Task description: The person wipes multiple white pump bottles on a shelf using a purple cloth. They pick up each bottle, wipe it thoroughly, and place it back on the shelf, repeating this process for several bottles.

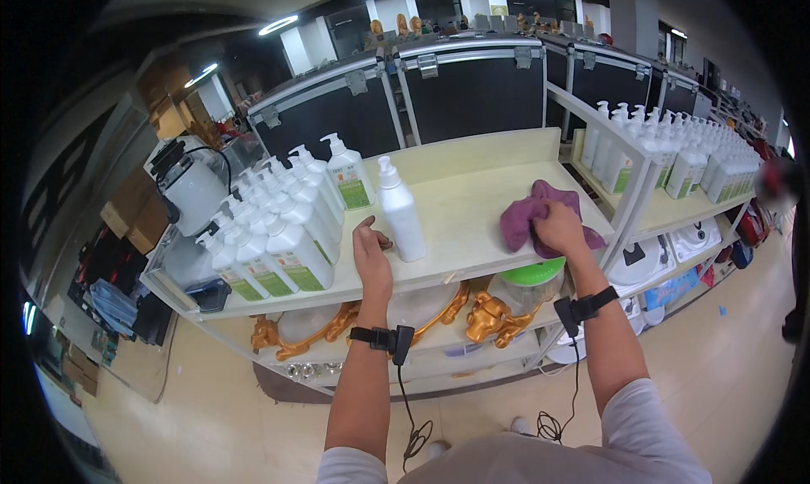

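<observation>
My right hand [559, 228] grips a crumpled purple cloth [520, 221], pressed on the right end of the cream upper shelf [468, 193]. Beside a white pump bottle [401, 221], my left hand [371, 251] is half curled, its thumb raised and nothing seen in its grasp. That bottle stands upright, tilted in the view, and shows no label on the side facing me. Left of it several white pump bottles [302, 250] with green-and-white labels stand in rows; one labelled bottle [350, 177] is at the back. Whether my left fingers touch the single bottle I cannot tell.
More white pump bottles [671, 148] crowd the shelf to the right, past a white upright frame [639, 193]. Black flight cases [474, 95] stand behind. Below sit gold animal figures [493, 318] and a green-lidded jar [533, 274]. A white appliance [196, 193] is at left.
</observation>
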